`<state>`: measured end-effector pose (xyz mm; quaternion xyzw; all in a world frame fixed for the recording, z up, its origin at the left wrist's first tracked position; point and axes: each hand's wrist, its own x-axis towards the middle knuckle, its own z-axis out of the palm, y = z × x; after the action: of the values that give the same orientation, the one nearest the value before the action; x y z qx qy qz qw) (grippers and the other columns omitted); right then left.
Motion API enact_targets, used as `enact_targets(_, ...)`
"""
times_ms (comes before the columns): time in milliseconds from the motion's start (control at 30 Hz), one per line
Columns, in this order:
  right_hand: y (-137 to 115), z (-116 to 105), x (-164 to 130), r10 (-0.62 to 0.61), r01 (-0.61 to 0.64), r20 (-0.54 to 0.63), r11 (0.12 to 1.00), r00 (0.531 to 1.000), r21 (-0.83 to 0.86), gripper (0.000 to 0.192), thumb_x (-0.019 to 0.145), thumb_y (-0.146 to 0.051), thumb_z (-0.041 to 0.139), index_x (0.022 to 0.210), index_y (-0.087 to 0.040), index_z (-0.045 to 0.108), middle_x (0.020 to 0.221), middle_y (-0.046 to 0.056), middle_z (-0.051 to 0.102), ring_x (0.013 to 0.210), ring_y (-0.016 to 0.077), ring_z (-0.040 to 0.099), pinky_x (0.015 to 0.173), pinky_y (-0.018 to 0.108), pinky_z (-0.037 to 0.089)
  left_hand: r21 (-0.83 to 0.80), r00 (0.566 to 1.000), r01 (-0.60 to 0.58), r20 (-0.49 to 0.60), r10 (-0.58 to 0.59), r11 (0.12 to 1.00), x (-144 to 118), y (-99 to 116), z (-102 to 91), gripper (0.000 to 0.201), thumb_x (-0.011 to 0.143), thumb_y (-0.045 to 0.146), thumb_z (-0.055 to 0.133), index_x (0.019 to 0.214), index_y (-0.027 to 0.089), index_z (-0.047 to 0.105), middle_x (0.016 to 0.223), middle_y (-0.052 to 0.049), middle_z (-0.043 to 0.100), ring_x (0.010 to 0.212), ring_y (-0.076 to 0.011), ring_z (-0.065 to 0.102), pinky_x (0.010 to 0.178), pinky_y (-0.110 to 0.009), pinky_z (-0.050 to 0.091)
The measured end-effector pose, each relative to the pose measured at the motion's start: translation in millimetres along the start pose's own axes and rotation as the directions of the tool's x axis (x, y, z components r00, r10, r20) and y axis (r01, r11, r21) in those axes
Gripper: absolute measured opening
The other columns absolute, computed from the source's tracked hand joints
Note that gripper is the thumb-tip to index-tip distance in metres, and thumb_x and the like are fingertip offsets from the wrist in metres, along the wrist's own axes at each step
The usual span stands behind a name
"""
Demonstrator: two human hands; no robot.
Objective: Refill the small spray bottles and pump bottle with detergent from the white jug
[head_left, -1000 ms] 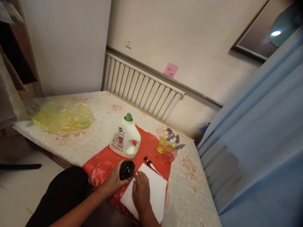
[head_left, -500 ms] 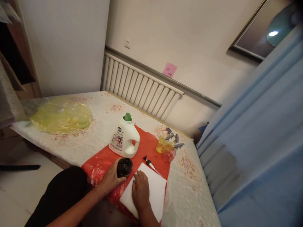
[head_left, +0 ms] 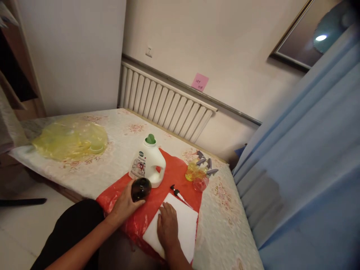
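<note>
The left hand (head_left: 123, 205) is gripping a dark round bottle (head_left: 141, 188), its grip clamped around the bottle's near side with the fingers wrapping underneath. The bottle is sitting over the red plastic sheet (head_left: 168, 176), just in front of the white detergent jug (head_left: 148, 162); whether bottle and jug are touching cannot be told. The right hand (head_left: 167, 227) is lying flat, palm down, on a white pad (head_left: 186, 224), its grip spread and holding nothing. The pad is resting on the near right part of the red sheet.

A small black-topped pump head (head_left: 177, 193) is lying on the red sheet just beyond the pad's far edge. The jug is standing upright with a green cap (head_left: 150, 139). To the right of the sheet, a cluster of small yellow and pink spray bottles (head_left: 199, 175) with grey triggers is lying on the flowered tabletop (head_left: 123, 131). A crumpled yellow plastic bag (head_left: 70, 137) is sitting well apart at the far left of the tabletop. A white radiator (head_left: 165, 101) is running along the wall behind, with a pink note (head_left: 200, 81) stuck above it. A blue curtain (head_left: 303, 157) is hanging at the right.
</note>
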<state>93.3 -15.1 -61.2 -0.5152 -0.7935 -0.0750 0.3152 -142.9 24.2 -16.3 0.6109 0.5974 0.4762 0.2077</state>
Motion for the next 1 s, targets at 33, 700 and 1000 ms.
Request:
enact_targets(33, 0, 0, 0, 0.000, 0.000, 0.002, 1.000, 1.000, 0.003, 0.036, 0.089, -0.008, 0.048, 0.118, -0.017, 0.066, 0.128, 0.016, 0.067, 0.121, 0.0309, 0.061, 0.103, 0.054, 0.051, -0.023, 1.000, -0.005, 0.019, 0.005, 1.000, -1, 4, 3.4, 0.087, 0.069, 0.037, 0.074, 0.145, 0.019, 0.035, 0.145, -0.015, 0.054, 0.134, -0.0336, 0.054, 0.114, -0.052, 0.043)
enact_targets(700, 0, 3, 0, -0.004, 0.005, -0.023, 1.000, 1.000, 0.005, 0.039, 0.086, -0.005, 0.050, 0.118, -0.020, 0.066, 0.128, 0.014, 0.068, 0.120, 0.0306, 0.063, 0.100, 0.055, 0.054, -0.095, 0.964, 0.017, 0.266, 0.009, 0.995, -3, 2, 30.5, 0.086, 0.066, 0.022, 0.070, 0.145, 0.018, 0.036, 0.149, -0.018, 0.050, 0.142, -0.0335, 0.045, 0.120, -0.054, 0.032)
enact_targets(1000, -2, 2, 1, 0.032, -0.032, 0.011, 0.999, 0.999, -0.001, 0.041, 0.086, -0.005, 0.051, 0.120, -0.023, 0.066, 0.130, 0.012, 0.067, 0.121, 0.0295, 0.063, 0.102, 0.053, 0.054, -0.036, 0.948, 0.085, 0.311, -0.070, 0.996, 11, 12, 27.6, 0.090, 0.063, 0.026, 0.070, 0.146, 0.016, 0.036, 0.149, -0.019, 0.051, 0.140, -0.0357, 0.047, 0.118, -0.052, 0.035)
